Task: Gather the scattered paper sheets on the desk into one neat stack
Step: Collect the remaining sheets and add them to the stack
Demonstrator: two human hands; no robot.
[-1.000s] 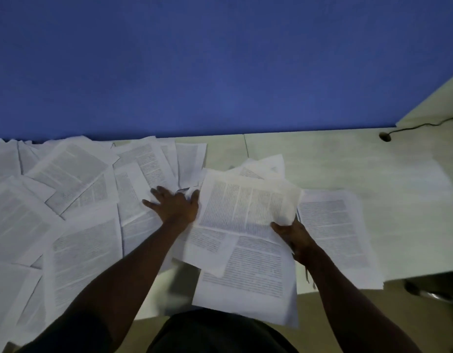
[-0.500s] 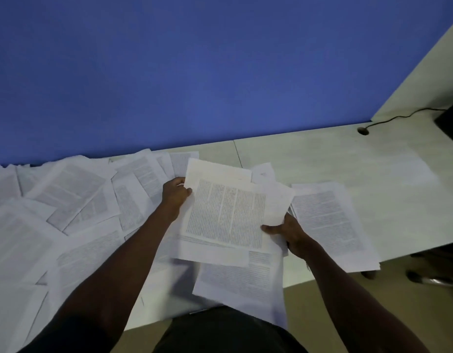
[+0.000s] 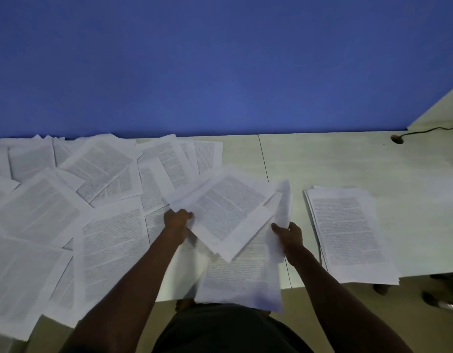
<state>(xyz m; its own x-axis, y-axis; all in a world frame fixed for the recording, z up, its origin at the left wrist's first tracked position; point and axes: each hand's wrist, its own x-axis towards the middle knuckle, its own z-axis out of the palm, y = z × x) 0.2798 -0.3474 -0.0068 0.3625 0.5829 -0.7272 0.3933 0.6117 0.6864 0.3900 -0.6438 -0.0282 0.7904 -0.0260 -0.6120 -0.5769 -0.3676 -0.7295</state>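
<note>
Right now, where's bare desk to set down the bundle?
Bare desk lies between the scattered sheets and the cable hole, behind the stack. Left of the seam it is crowded.

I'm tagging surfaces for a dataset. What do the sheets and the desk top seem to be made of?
Sheets: thin white printer paper, matte; the ones the hands lift bend and curl, with dense printed text. Desk: probably laminate board in pale wood-grain, low sheen, with a straight seam between panels; real wood can't be excluded.
</note>
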